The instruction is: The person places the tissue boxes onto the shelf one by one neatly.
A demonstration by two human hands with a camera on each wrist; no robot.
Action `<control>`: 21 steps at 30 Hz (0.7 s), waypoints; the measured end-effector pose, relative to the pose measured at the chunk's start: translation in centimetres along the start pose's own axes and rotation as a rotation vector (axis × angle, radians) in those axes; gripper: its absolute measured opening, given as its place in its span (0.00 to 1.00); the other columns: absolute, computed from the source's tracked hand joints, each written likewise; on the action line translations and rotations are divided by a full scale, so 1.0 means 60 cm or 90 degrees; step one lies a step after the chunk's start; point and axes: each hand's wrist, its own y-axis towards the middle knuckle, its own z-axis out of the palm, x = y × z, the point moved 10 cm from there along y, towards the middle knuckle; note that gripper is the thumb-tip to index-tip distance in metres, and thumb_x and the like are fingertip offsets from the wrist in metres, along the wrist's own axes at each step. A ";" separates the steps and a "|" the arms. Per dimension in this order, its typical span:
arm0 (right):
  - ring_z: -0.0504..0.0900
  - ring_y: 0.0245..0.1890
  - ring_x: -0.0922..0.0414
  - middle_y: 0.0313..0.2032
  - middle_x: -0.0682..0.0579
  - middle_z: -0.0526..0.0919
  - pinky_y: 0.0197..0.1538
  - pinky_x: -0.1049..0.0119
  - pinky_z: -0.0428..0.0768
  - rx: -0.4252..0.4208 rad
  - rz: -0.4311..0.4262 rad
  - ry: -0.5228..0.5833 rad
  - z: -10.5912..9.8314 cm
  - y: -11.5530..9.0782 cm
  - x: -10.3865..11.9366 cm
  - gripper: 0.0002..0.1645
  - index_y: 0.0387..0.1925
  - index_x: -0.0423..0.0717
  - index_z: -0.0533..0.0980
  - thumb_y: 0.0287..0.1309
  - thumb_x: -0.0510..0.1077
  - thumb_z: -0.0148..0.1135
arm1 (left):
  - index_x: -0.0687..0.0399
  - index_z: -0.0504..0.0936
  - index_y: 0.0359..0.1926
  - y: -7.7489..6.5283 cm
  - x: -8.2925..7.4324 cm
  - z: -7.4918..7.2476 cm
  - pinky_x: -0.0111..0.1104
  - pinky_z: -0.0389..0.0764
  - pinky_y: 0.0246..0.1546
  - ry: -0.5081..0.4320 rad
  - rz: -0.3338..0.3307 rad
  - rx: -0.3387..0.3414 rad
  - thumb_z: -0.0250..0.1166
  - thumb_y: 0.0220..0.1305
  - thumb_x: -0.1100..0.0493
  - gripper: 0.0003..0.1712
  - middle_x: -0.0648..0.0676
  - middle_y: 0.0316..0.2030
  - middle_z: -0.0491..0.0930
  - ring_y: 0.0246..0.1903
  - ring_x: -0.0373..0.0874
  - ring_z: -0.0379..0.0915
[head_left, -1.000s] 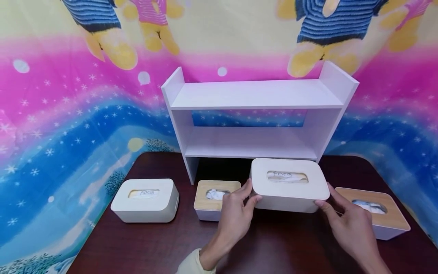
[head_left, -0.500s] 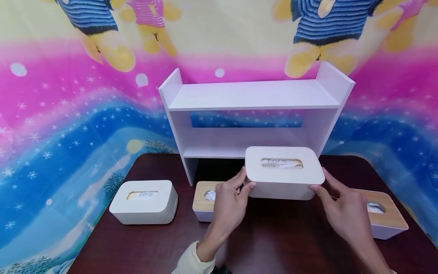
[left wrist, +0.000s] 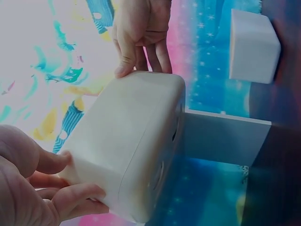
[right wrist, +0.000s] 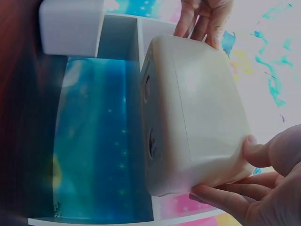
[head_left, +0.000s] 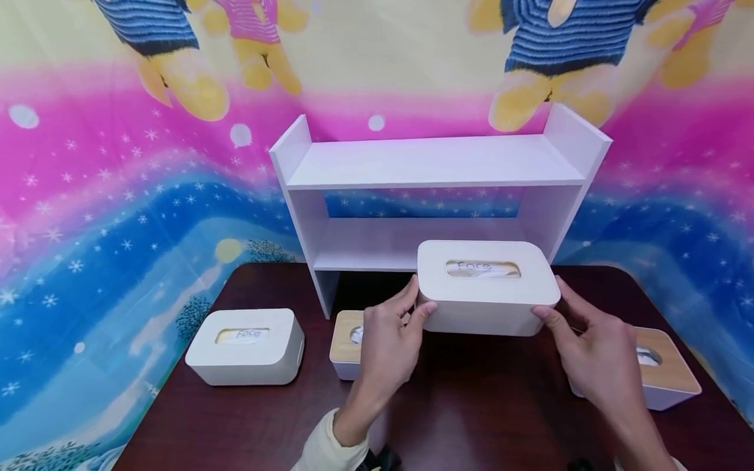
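Note:
A cream tissue box point(head_left: 489, 317) with a pack marked "Face" under its slot is held up in front of the white shelf point(head_left: 436, 163), overlapping its middle board in the head view. My left hand point(head_left: 385, 347) grips the box's left end, thumb on the front face. At the right end my right hand point(head_left: 601, 353) grips it the same way. Two oval holes show in the box's underside in the right wrist view, where the right-hand fingers point(right wrist: 225, 195) reach under the end. The left wrist view shows the left thumb point(left wrist: 51, 162) against the box's side.
Another cream tissue box point(head_left: 241, 353) stands on the dark table point(head_left: 459, 405) at the left. A wood-topped tissue box point(head_left: 343, 337) is partly hidden behind my left hand. A second wood-topped one point(head_left: 671, 366) stands at the right, partly behind my right hand. A printed cloth hangs behind.
Both hands have raised the cream tissue box and carried it slightly left, from the shelf's lower front up to its middle board. The other boxes stay put.

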 end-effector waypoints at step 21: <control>0.86 0.60 0.38 0.65 0.40 0.83 0.44 0.90 0.72 -0.032 0.009 0.074 0.017 0.065 0.012 0.35 0.75 0.56 0.72 0.71 0.49 0.72 | 0.55 0.77 0.71 0.066 0.017 -0.001 0.39 0.85 0.59 -0.046 0.005 -0.056 0.72 0.72 0.57 0.30 0.60 0.67 0.80 0.66 0.42 0.77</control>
